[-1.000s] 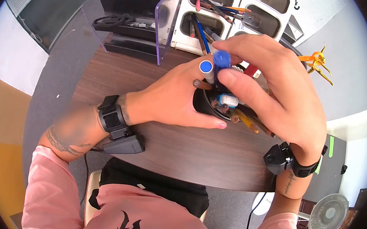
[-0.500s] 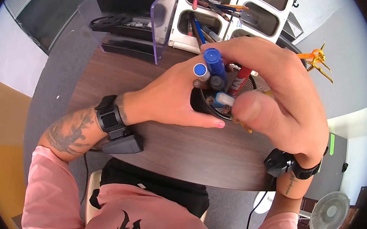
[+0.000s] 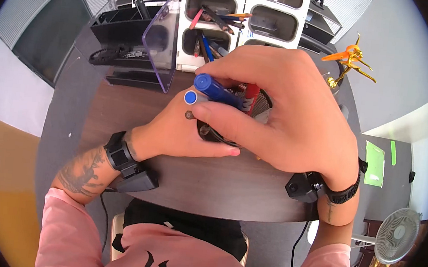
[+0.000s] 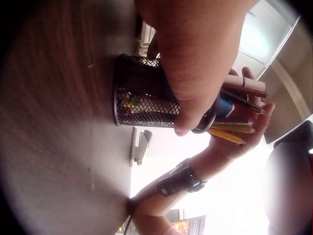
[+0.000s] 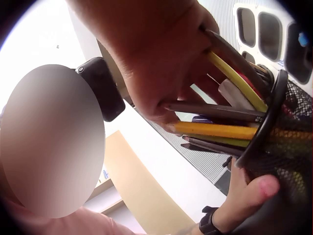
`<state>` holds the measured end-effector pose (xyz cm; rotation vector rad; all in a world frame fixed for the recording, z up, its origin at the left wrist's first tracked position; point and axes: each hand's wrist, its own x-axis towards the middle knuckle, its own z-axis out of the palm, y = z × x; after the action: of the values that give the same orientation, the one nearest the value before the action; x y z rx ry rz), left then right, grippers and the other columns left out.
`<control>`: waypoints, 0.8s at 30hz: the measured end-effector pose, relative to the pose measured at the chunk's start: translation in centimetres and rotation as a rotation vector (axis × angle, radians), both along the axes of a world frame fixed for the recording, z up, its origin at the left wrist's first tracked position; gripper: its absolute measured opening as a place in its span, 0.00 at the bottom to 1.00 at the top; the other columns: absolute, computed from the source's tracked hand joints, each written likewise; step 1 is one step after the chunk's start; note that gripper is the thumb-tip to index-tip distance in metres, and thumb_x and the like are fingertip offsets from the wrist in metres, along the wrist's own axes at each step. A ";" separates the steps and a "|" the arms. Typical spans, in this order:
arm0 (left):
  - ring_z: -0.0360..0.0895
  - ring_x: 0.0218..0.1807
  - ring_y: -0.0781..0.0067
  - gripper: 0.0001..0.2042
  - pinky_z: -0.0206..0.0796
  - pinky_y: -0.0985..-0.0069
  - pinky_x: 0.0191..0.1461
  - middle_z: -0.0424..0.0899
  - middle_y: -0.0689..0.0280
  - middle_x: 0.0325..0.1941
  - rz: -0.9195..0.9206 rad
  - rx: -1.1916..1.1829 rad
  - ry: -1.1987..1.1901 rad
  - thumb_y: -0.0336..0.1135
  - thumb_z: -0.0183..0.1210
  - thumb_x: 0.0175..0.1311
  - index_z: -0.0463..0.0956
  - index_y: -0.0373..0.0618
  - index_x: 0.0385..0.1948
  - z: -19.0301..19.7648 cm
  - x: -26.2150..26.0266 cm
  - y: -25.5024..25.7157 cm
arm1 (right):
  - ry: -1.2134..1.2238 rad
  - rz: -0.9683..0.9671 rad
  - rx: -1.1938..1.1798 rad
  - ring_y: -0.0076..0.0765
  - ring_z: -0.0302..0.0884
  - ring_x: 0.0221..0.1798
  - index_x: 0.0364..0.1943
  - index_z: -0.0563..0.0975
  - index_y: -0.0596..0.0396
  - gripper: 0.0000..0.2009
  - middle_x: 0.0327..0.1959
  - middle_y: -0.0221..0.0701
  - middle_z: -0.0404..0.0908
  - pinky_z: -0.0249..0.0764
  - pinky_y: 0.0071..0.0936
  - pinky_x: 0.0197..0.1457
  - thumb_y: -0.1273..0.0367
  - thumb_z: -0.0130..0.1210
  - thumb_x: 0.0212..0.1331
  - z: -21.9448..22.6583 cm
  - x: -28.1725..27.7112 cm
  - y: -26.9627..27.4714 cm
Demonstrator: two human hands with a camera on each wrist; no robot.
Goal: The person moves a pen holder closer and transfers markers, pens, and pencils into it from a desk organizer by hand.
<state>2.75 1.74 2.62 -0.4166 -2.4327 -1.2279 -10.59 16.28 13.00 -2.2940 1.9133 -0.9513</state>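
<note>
My left hand [image 3: 173, 129] grips a black mesh pencil cup [image 4: 146, 93], which stands upright on the desk, its thumb along the near side below the rim. My right hand [image 3: 289, 104] arches over the cup's mouth. Its thumb and fingers curl round a blue marker [image 3: 220, 92], which leans left beside a pale marker [image 3: 190, 98] with a blue end. Behind them a red marker [image 3: 250, 98] stands in the cup. In the right wrist view, a yellow pencil [image 5: 215, 129] and several dark pencils stick out under the right palm.
Behind the cup stands a white rack [image 3: 244, 7] of bins, some holding pencils. A clear panel [image 3: 155, 50] fronts a black organizer to the left. A gold figurine [image 3: 353, 57] is at the back right. A stapler [image 4: 142, 147] lies on the desk beyond the cup.
The right thumb moved off the blue marker, then came back in toward the markers. The blue marker leans further left. Both hands and the cup now appear further left in the head view.
</note>
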 end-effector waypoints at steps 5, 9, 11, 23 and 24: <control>0.79 0.54 0.65 0.31 0.71 0.69 0.58 0.80 0.59 0.53 0.145 0.010 0.112 0.40 0.79 0.43 0.76 0.39 0.51 0.5 0.4 1.2 | -0.103 -0.019 0.074 0.37 0.77 0.28 0.37 0.83 0.62 0.13 0.30 0.37 0.84 0.75 0.28 0.34 0.66 0.67 0.53 -0.1 0.3 0.2; 0.79 0.54 0.64 0.33 0.72 0.68 0.58 0.79 0.58 0.55 0.112 -0.028 0.225 0.41 0.79 0.43 0.75 0.39 0.53 -1.6 -0.7 0.3 | -0.107 0.003 -0.009 0.40 0.78 0.28 0.37 0.83 0.62 0.12 0.30 0.38 0.84 0.75 0.29 0.35 0.66 0.65 0.54 -0.9 0.1 0.0; 0.80 0.52 0.65 0.30 0.72 0.68 0.57 0.82 0.60 0.52 0.175 0.049 0.056 0.43 0.78 0.45 0.78 0.42 0.51 -1.9 0.1 0.7 | -0.207 0.023 -0.041 0.55 0.81 0.32 0.28 0.82 0.62 0.16 0.24 0.44 0.81 0.78 0.41 0.39 0.59 0.62 0.54 -1.0 0.2 -0.2; 0.80 0.56 0.64 0.18 0.72 0.65 0.58 0.85 0.63 0.51 0.198 -0.317 -0.166 0.33 0.71 0.56 0.82 0.43 0.50 -2.1 1.8 0.0 | 0.021 -0.078 -0.055 0.51 0.82 0.35 0.33 0.83 0.58 0.17 0.29 0.42 0.82 0.77 0.42 0.40 0.55 0.59 0.59 -1.4 0.2 0.2; 0.80 0.56 0.64 0.19 0.71 0.66 0.57 0.85 0.63 0.50 0.191 -0.140 -0.249 0.33 0.72 0.56 0.82 0.43 0.49 -2.1 1.7 0.0 | 0.009 -0.061 -0.049 0.52 0.82 0.35 0.32 0.83 0.58 0.17 0.28 0.43 0.82 0.77 0.42 0.39 0.55 0.59 0.59 -1.5 0.2 0.1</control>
<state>4.44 1.76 0.56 -0.0672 -2.7051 -1.0880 -10.41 16.41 11.54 -2.2815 1.9972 -1.0063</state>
